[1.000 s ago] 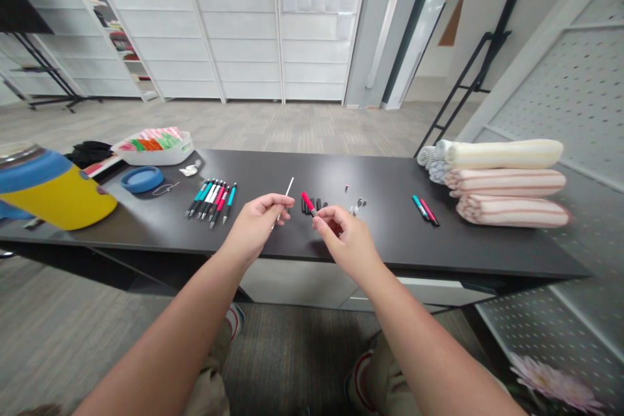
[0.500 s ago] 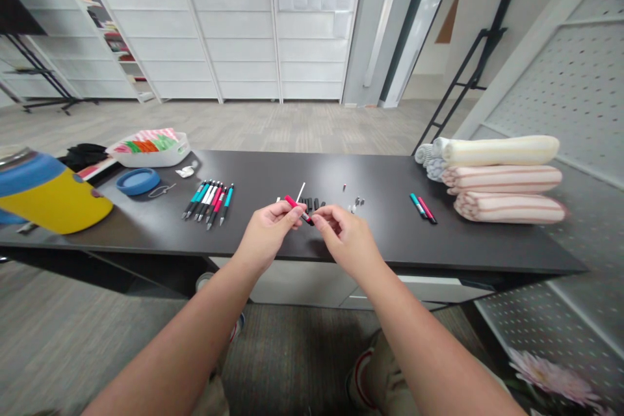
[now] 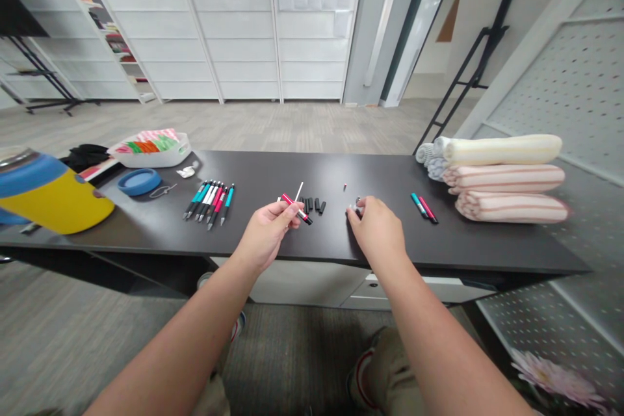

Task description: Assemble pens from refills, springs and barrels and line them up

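Observation:
My left hand (image 3: 266,229) pinches a red pen barrel (image 3: 304,216) with a black end, tilted over the table. Just behind it lie a thin white stick (image 3: 299,191), like a pen refill, and several short black sleeves (image 3: 316,203). To the right, my right hand (image 3: 379,229) is down at the tabletop over small pale and silvery parts (image 3: 358,200). Its thumb and fingertips are bent together there; what they pinch is mostly hidden. A tiny part (image 3: 345,186) stands by itself farther back.
Several pens (image 3: 209,201) lie in a row at left, near a blue ring-shaped lid (image 3: 139,181) and white basket (image 3: 163,158). A yellow-and-blue container (image 3: 58,195) lies far left. At right are two pen barrels (image 3: 423,207) and rolled towels (image 3: 509,179).
My right hand has left the red pen's black end and moved right, down to the small parts on the table. My left hand still holds the pen barrel nearly in place.

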The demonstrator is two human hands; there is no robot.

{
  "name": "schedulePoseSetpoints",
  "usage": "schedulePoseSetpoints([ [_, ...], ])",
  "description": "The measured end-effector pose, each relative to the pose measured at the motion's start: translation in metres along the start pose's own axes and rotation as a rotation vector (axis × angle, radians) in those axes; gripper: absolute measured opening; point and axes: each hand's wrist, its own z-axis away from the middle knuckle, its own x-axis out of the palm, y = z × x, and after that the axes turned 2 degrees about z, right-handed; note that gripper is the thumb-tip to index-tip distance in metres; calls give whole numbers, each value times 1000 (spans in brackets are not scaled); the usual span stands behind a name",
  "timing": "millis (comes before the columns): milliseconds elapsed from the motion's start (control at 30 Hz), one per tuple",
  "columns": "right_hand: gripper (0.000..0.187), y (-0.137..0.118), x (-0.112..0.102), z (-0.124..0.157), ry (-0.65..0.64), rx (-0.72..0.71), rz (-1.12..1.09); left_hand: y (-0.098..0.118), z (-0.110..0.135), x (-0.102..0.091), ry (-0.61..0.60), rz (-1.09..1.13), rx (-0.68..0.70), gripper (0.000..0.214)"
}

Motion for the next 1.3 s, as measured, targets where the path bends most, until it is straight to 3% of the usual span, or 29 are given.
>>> schedulePoseSetpoints([
  [300,15,2,-9,2,-5,5,-14,0,0,-2,-19,20,-19,36],
  [467,9,0,-12,6,-5,-1,-331,0,0,-1,-26,22,-20,36],
  [600,15,-2,-10,10,-28,-24,-540,-2,0,-3,-46,-6,-8,36],
  [800,36,-9,-10,13,-93,-117,-876,-4,2,-4,-115,-379,73,34],
  [1100,21,-43,-36,30,13,-184,-960,-4,4,-2,-272,-624,237,28],
  [1300,14,-58,-38,33,102,-271,-888,0,9,3,-406,-789,335,25],
])
